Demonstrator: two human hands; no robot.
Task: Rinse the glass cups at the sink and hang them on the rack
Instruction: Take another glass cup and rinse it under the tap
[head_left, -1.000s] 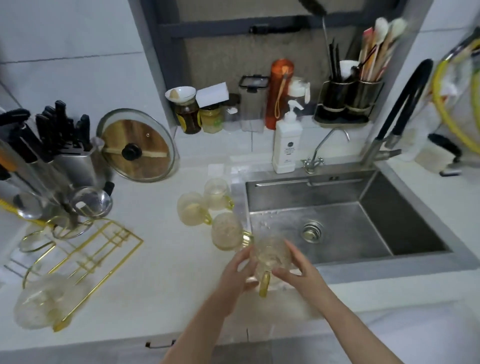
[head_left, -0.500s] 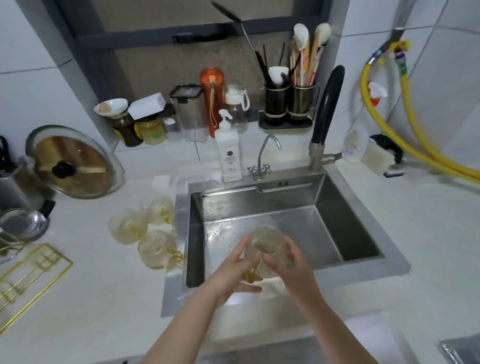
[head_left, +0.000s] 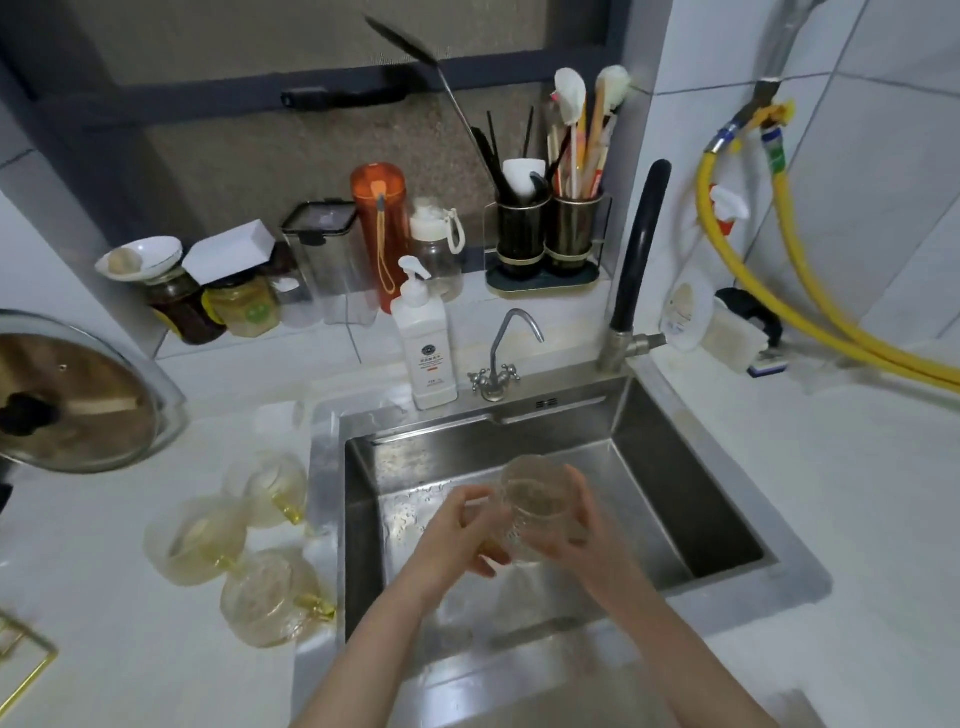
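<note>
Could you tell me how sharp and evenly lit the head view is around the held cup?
Head view: soft throughout, the glass cup and both hands, left and right, slightly smeared; wide-angle bending at the edges; dull glare on the sink wall; lighting flat, no hard shadows.

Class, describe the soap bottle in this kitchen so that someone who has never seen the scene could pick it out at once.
Find the steel sink. On its back rim, just left of the small curved tap, stands the soap bottle. It is white, square-shouldered, with a pump top and a small round label, and it stands in front of the orange bottle and jars on the ledge.
</note>
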